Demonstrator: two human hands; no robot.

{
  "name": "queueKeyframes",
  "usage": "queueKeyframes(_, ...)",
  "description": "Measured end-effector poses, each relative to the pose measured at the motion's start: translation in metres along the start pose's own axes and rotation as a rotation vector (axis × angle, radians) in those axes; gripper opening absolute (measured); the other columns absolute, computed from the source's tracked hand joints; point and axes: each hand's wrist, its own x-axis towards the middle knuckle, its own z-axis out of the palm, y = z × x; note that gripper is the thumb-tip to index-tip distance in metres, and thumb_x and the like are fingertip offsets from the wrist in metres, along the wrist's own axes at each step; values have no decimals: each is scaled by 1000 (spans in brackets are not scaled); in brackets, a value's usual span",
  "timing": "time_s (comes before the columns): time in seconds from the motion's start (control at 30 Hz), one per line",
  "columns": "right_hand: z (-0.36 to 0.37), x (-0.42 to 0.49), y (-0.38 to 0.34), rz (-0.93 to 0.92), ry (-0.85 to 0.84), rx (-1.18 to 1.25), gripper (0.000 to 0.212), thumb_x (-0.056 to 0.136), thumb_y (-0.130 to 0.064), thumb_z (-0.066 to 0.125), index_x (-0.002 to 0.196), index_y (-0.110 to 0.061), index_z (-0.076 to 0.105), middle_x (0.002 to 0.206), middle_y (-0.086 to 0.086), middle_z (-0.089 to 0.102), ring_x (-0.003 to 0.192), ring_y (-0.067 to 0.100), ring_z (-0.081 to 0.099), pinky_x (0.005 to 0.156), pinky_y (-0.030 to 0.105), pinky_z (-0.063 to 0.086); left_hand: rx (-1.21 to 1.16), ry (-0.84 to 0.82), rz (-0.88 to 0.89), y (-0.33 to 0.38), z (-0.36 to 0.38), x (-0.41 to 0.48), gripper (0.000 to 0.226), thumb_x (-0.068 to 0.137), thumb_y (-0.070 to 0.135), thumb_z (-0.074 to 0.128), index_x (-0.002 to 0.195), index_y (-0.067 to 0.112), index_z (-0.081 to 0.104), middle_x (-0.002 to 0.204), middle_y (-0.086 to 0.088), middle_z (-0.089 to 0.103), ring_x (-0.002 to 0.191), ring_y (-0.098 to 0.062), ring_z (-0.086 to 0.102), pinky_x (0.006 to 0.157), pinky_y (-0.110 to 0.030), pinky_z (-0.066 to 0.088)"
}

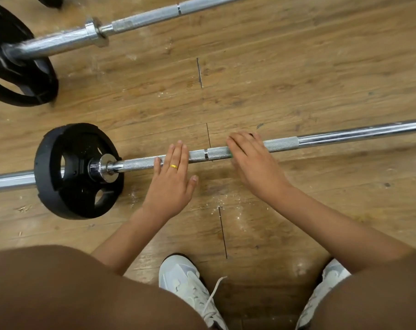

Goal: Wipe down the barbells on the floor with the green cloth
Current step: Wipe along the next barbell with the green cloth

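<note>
Near barbell [216,152] is lying left-to-right across the floor [297,79].
Right hand [252,160], fingers straight and together, is pressing the green cloth [231,155] onto the shaft; left hand [172,177] is resting flat just leftward.

Seen from above, a person has bare forearms. The left hand [170,184] wears a plain gold ring [174,166] on one finger. Smooth brown fabric [59,289] covers both thighs, and on the feet are pale grey-white trainers [185,284] with white laces [211,303], one end trailing loose.
</note>
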Motion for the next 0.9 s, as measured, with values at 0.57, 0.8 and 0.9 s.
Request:
queueKeyframes(0.57, 2, 41, 19, 46, -40, 40, 50, 103, -9, 48, 150, 0, 37, 154, 17, 40, 147, 34, 29, 123, 45, 7, 126, -109, 124, -15, -26, 50, 88, 101, 45, 45, 160, 9, -10, 168, -7, -17, 156, -22, -12, 124, -54, 3)
queueKeyframes(0.8, 3, 62, 40, 18, -23, -18, 53, 104, -9, 44, 155, -4, 30, 158, 13, 34, 150, 30, 24, 123, 38, 1, 107, -116, 104, -18, -30, 70, 99, 96, 47, 53, 160, 10, -12, 168, -5, -17, 155, -21, -13, 124, -54, -1)
queueKeyframes(0.9, 8, 79, 29, -32, -53, -15, 54, 103, -8, 45, 155, -2, 28, 158, 16, 34, 151, 32, 22, 124, 40, 2, 69, -132, 79, -14, -34, 82, 104, 93, 52, 56, 160, 10, -10, 169, -5, -15, 155, -21, -14, 123, -54, -4)
